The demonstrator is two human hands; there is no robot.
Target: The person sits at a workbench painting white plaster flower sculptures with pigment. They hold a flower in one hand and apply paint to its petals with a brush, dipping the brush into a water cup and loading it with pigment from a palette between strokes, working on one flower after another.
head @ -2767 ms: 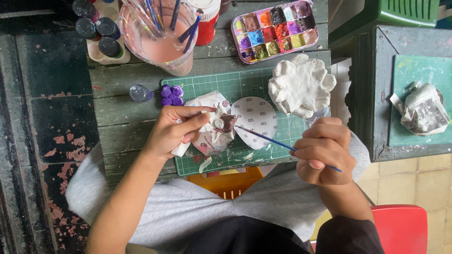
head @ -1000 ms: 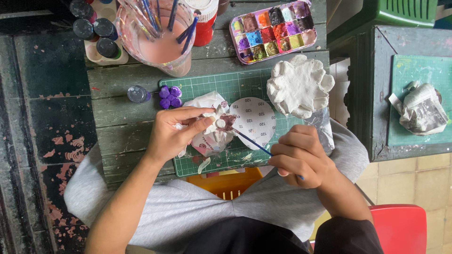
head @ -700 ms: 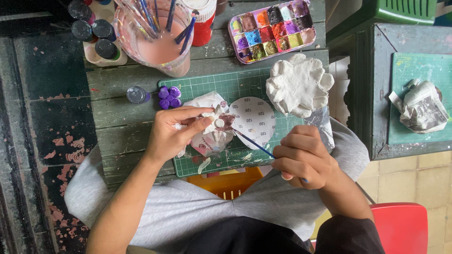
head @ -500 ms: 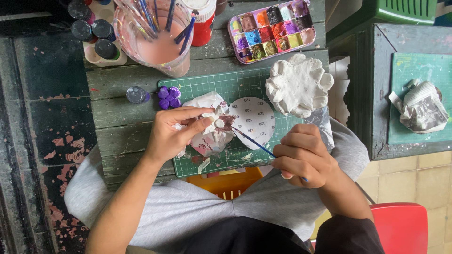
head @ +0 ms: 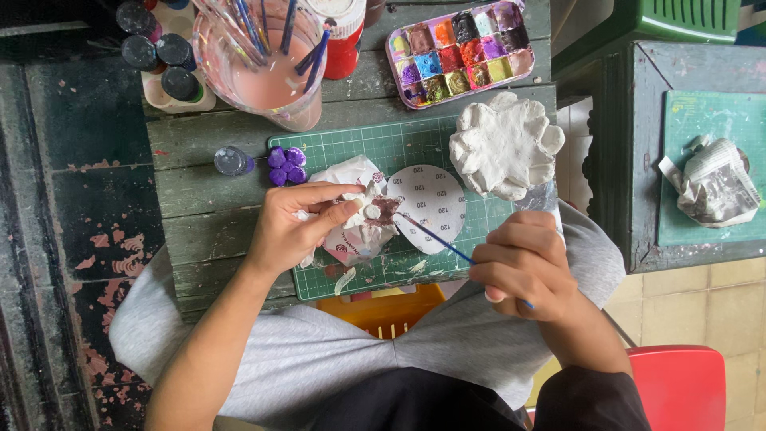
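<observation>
Our left hand [head: 291, 227] pinches a small white clay piece [head: 373, 212], partly painted brown, between thumb and fingers, holding it over crumpled paper [head: 351, 239] on the green cutting mat [head: 383, 152]; our right hand [head: 523, 267] is closed around a thin blue paintbrush [head: 435, 238], its tip touching the piece's brown patch; a white clay flower [head: 504, 144] lies at the mat's right edge; a paint palette [head: 459, 52] and a cup of pinkish water [head: 267, 68] with brushes stand beyond the mat.
</observation>
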